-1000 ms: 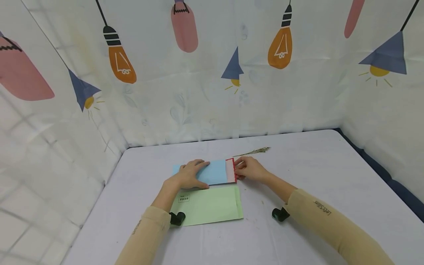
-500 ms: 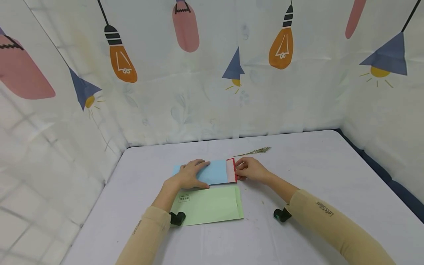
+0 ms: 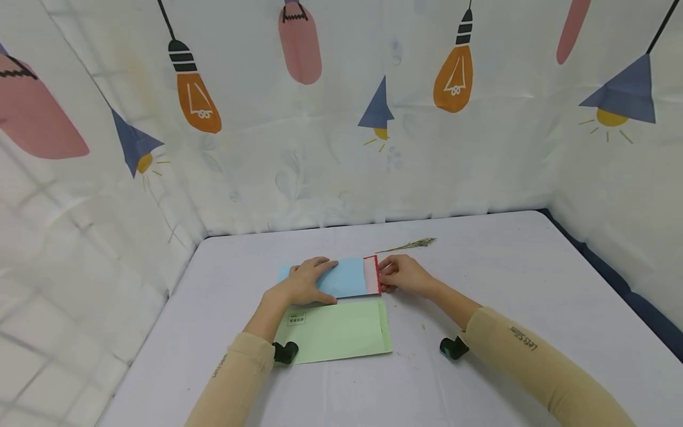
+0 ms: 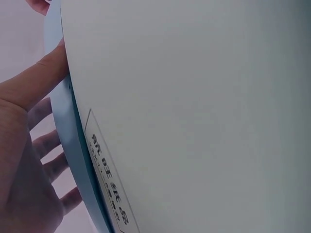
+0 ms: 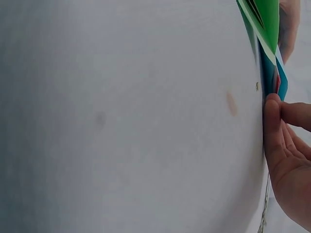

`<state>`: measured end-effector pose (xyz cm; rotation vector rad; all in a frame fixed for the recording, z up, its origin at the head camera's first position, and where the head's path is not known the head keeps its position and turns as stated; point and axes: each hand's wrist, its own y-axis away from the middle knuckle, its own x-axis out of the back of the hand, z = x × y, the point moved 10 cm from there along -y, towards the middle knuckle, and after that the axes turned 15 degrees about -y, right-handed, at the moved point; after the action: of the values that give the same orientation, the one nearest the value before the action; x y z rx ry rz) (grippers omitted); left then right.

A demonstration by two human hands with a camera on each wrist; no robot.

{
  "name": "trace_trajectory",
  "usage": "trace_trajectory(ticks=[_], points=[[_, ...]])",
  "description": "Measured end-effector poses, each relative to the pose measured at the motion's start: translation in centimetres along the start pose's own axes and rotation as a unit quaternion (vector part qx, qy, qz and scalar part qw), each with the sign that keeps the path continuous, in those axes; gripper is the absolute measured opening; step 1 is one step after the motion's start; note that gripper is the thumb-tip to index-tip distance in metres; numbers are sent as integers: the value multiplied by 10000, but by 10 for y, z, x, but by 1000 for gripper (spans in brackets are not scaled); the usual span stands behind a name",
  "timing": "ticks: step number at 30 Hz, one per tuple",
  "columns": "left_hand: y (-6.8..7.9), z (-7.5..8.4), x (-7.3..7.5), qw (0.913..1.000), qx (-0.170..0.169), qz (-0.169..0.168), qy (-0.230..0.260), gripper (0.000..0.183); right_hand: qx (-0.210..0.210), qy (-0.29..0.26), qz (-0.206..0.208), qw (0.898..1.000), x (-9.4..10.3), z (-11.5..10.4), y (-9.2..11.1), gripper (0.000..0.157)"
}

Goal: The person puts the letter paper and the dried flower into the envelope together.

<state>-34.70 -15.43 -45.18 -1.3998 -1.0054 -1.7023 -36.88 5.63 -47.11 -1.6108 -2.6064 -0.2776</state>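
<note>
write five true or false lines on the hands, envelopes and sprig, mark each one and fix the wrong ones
1. The left hand rests on the blue envelope. True.
2. Nothing lies farther back than the blue envelope. False: the sprig does.
3. In the head view, the green envelope lies nearer the camera than the blue envelope. True.
4. The green envelope's print is at its right end in the head view. False: the printed box is near the left end.
5. The right hand has its fingers at the red-edged piece at the blue envelope's end. True.
</note>
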Motion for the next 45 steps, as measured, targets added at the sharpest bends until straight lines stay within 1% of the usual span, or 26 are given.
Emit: trace_trajectory(ticks=[5, 10, 15, 20, 24, 28, 37, 39, 45], points=[[-2, 1, 2, 10000, -7, -5, -74, 96, 97, -38, -14, 9999, -2, -3, -1, 26], [-2, 3, 3, 9999, 34, -76, -119, 96, 26, -52, -16, 10000, -6, -3, -4, 26], [-2, 7, 5, 9999, 25, -77, -96, 95, 11, -68, 6, 10000, -8, 0, -8, 25], [-3, 6, 5, 9999, 18, -71, -106, 96, 16, 95, 152, 9998, -8, -4, -9, 23], [-4, 5, 4, 9999, -3, -64, -149, 96, 125, 304, 303, 9990, -9, -10, -9, 22], [-5, 4, 4, 9998, -22, -41, -191, 95, 172, 298, 318, 9989, -11, -12, -11, 22], [-5, 6, 7, 9996, -111, -20, -245, 96, 74, 258, 251, 9993, -16, -10, -14, 33], [-6, 7, 8, 9995, -159, -22, -289, 96, 70, 269, 245, 9993, -17, -10, -15, 33], [-9, 11, 9, 9990, -331, -33, -283, 96, -130, 91, 231, 9996, -22, -6, -17, 32]])
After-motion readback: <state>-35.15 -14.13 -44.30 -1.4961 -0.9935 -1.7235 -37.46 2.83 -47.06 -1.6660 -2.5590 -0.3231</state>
